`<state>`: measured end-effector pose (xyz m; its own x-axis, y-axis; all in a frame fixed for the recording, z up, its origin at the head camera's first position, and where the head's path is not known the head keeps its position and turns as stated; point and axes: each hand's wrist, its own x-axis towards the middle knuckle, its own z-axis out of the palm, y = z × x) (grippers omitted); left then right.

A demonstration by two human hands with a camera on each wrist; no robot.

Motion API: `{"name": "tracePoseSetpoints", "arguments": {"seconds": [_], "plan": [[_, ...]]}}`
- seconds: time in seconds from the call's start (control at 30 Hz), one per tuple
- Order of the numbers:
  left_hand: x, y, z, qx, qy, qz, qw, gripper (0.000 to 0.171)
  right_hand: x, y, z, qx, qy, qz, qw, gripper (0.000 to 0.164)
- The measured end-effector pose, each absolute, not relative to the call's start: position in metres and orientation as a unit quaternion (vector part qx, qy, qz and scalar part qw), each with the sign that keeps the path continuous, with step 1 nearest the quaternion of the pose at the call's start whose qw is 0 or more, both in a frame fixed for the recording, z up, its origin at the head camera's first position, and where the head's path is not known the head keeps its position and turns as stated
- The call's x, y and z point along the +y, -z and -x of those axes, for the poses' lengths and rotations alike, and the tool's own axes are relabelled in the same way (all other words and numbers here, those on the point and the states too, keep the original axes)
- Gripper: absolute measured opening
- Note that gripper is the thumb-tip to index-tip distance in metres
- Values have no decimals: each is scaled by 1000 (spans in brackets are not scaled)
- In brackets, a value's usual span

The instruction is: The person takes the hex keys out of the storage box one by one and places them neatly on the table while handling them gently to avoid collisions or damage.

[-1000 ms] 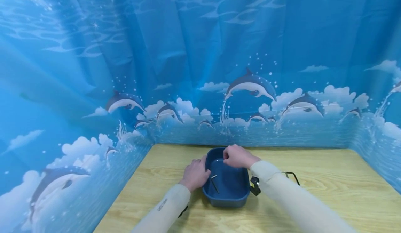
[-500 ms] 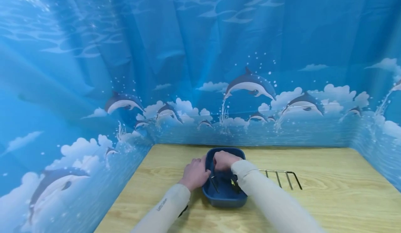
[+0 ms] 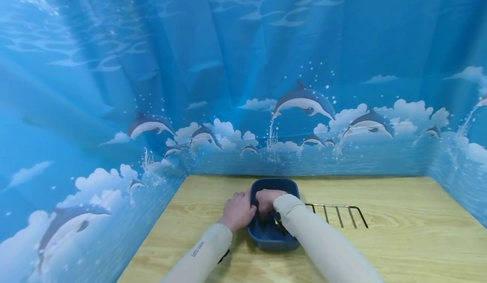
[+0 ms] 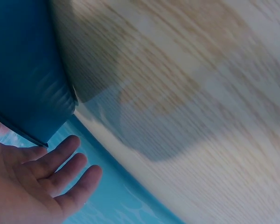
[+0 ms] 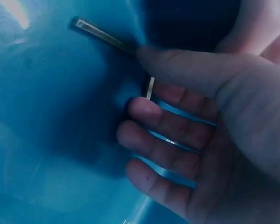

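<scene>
A dark blue rectangular tub [image 3: 273,245] stands on the wooden table. My left hand [image 3: 237,211] holds its left rim, thumb over the edge and fingers along the outer wall. In the left wrist view these fingers [image 4: 67,151] fan loosely below the tub's rim. My right hand [image 3: 266,200] reaches down inside the tub at the left wall. The right wrist view shows an L-shaped hex key [image 5: 105,36] pinched between thumb and index finger, its bend hidden behind the thumb. The other right fingers [image 5: 149,140] lie half curled close over the tub's floor.
A dark metal wire rack [image 3: 338,207] lies on the table [image 3: 403,232] right of the tub, partly behind the right sleeve [image 3: 319,232]. A blue curtain [image 3: 228,63] with dolphins hangs behind the table and at its sides.
My right hand has moved left and down from the tub's right side to the hex key leaning at the left wall, and now pinches it. My left hand has stayed at the rim.
</scene>
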<state>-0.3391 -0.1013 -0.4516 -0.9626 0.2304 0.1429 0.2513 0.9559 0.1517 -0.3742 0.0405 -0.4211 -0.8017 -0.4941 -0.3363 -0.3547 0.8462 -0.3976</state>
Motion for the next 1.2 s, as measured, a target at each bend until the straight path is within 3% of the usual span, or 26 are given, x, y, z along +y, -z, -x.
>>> {"name": "tracePoseSetpoints", "arguments": {"seconds": [0.73, 1.03, 1.2], "plan": [[-103, 454, 339, -987, 93, 116, 60, 56, 26, 430, 378, 949, 117, 199, 213, 14], [-106, 454, 337, -987, 99, 109, 57, 56, 24, 484, 424, 951, 49, 228, 201, 14], [-105, 454, 337, -988, 97, 108, 56, 59, 30, 476, 421, 952, 44, 223, 204, 13]]}}
